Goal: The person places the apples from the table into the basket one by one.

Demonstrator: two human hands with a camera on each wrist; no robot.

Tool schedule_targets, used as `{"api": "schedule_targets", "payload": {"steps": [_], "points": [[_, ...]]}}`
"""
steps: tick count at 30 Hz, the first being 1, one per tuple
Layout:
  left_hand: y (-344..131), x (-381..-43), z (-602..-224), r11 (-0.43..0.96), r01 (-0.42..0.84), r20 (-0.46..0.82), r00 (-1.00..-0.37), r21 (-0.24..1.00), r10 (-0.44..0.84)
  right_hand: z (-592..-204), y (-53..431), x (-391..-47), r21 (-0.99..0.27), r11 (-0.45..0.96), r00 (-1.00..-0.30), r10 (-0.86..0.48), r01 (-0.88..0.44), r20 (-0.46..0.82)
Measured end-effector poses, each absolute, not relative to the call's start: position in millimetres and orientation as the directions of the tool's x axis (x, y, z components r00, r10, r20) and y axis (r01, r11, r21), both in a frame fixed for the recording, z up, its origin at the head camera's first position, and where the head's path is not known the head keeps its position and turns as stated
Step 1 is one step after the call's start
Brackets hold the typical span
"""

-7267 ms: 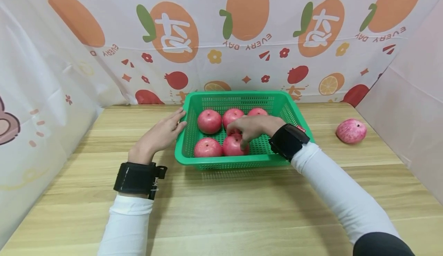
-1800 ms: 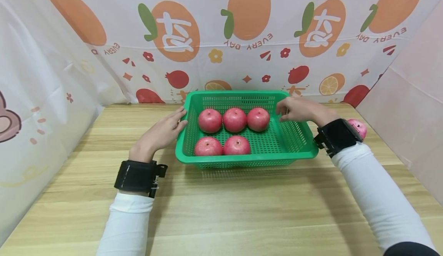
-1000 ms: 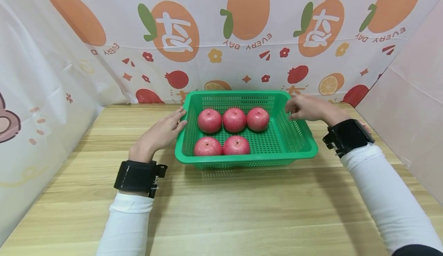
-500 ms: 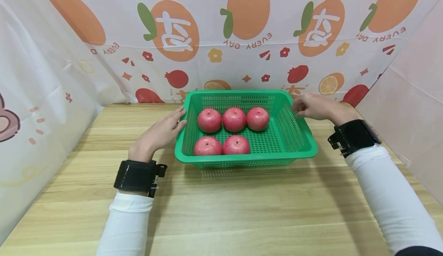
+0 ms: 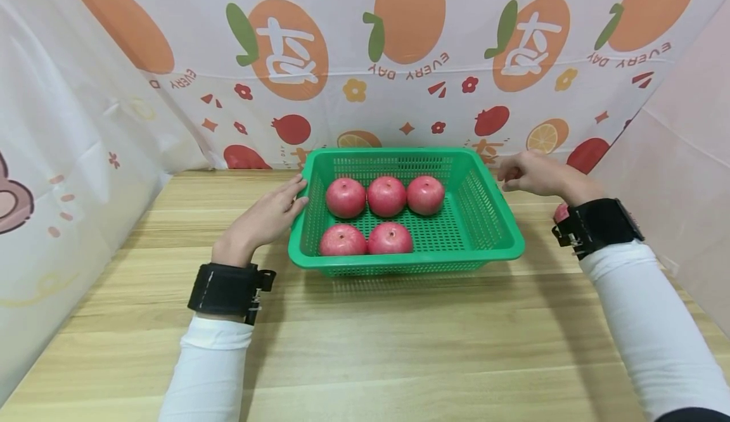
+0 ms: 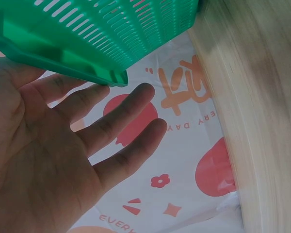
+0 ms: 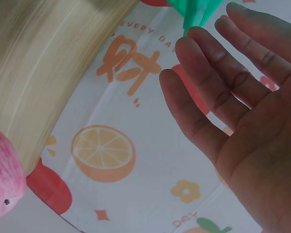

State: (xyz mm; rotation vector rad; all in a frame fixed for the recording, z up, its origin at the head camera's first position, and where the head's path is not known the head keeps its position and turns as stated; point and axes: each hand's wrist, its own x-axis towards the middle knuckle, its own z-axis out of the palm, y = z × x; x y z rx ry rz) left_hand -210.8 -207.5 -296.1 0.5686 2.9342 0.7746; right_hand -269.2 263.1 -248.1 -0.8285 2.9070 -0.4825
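A green plastic basket [image 5: 405, 262] holds several round, glossy red apples; a back-row apple [image 5: 386, 197] and a front-row apple [image 5: 390, 239] lie near its middle. My left hand [image 5: 259, 222] stays at the basket's left rim, fingers extended with their tips at the edge. In the left wrist view, the same hand [image 6: 63, 141] spreads its fingers beneath the green rim [image 6: 48, 63]. Just beyond the right rim, my right hand [image 5: 533, 173] hovers with loosely bent fingers. Nothing lies in its palm [image 7: 266, 145] in the right wrist view.
An oblong, pink mottled fruit [image 7: 5, 172] lies on the wooden table [image 5: 376, 339] at the right; in the head view the right wrist partly covers it. A fruit-printed curtain [image 5: 342, 48] stands close behind the basket, with more sheeting [image 5: 684, 175] along the right side.
My right hand was touching a front-row apple, then moved right across the basket, over its right rim and outside. The left hand has kept its place; the basket has stayed put.
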Motion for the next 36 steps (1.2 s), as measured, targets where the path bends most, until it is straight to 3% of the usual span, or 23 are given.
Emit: {"api": "schedule_targets", "payload": {"steps": [36], "points": [[-208.3,-210.6,-295.7,0.806,0.337,0.036,-0.929,0.487,0.367,-268.4,320.2,-269.7,-0.279,0.89,-0.93,-0.367,-0.361,0.034]]}}
